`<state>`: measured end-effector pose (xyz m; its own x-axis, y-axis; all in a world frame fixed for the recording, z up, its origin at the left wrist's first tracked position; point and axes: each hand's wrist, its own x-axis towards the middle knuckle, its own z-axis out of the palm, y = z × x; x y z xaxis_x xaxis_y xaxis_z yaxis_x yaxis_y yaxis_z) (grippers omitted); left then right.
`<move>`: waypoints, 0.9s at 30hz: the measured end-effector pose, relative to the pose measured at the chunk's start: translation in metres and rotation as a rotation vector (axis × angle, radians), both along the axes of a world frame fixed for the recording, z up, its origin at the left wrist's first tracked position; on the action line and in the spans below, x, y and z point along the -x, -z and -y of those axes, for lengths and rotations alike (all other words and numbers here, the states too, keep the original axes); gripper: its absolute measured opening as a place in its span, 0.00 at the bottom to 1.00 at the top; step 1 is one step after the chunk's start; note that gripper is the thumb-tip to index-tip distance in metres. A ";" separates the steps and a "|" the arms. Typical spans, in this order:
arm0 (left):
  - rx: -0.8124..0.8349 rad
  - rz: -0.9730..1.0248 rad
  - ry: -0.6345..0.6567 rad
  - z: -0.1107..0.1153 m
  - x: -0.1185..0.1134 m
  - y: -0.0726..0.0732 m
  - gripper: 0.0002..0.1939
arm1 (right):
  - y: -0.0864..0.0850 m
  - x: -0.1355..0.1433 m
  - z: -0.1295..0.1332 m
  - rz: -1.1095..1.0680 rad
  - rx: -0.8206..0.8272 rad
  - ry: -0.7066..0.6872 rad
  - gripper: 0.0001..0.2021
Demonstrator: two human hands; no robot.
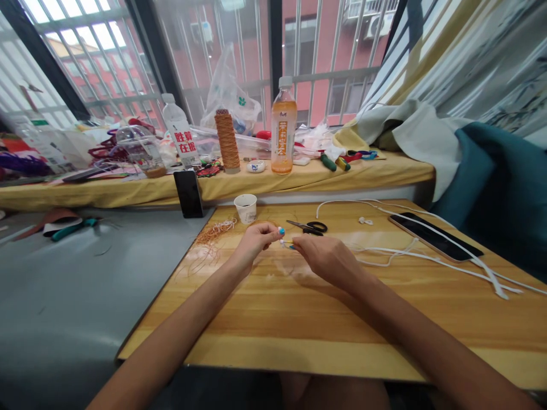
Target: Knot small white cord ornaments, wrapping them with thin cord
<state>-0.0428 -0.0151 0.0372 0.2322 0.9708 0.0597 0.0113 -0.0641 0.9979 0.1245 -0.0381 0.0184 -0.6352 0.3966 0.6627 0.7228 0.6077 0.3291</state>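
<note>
My left hand (260, 235) is closed in a pinch above the middle of the wooden table. What lies between its fingertips is too small to make out. Close by on the right, my right hand (322, 254) grips a thin yellow stick-like tool (289, 242) that points toward the left hand. A small white piece (282, 243) shows at the tool's tip, between the two hands. Just behind the hands lie black-handled scissors (314, 227) with slightly parted blades. A heap of loose orange thread (213, 232) spreads left of my left hand.
A paper cup (245, 208) and an upright phone (188, 194) stand behind. White cords (427, 258) cross another phone (433, 234) on the right. On the cluttered ledge are an orange thread spool (227, 141), a drink bottle (284, 128) and green-handled pliers (328, 162).
</note>
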 end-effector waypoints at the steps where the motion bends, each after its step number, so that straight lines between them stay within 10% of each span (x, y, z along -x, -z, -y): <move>1: 0.001 0.008 -0.004 0.000 0.000 0.000 0.18 | -0.001 0.000 0.001 0.013 -0.031 -0.008 0.11; 27: 0.004 -0.008 -0.007 -0.001 0.002 0.000 0.16 | 0.005 0.004 -0.001 -0.052 0.062 -0.083 0.12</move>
